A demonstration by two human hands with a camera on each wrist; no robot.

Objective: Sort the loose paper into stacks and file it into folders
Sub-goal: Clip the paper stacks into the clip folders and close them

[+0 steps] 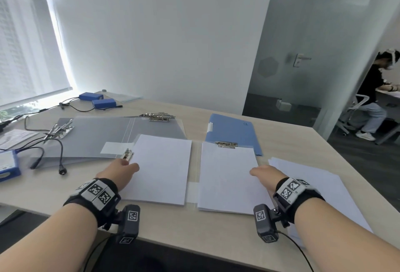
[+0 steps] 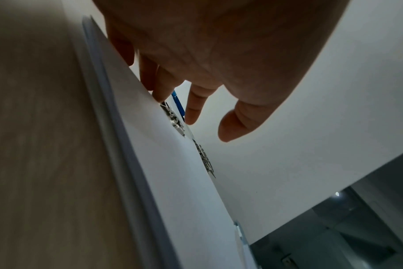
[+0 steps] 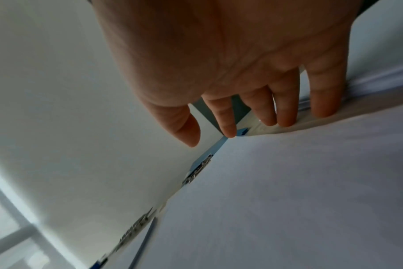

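An open clear folder (image 1: pixel 193 191) lies flat in front of me with a white paper stack on each half. My left hand (image 1: pixel 121 168) rests at the left edge of the left stack (image 1: pixel 160 167), beside a metal clip (image 1: pixel 128 154); its fingers (image 2: pixel 191 112) are loosely straight and touch the paper's edge. My right hand (image 1: pixel 263 174) lies at the right edge of the right stack (image 1: pixel 225 176), fingers (image 3: pixel 285 116) straight and pressing along that edge. A metal clip (image 1: pixel 226 144) sits at the top of this stack. Loose sheets (image 1: pixel 313 187) lie to the right.
Behind the left stack a grey folder (image 1: pixel 97 139) lies open with metal clips. A shut blue folder (image 1: pixel 234 133) lies behind the right stack. Blue battery packs (image 1: pixel 104 103) and black cables (image 1: pixel 54 141) occupy the table's left side. A seated person (image 1: pixel 372 94) is far right.
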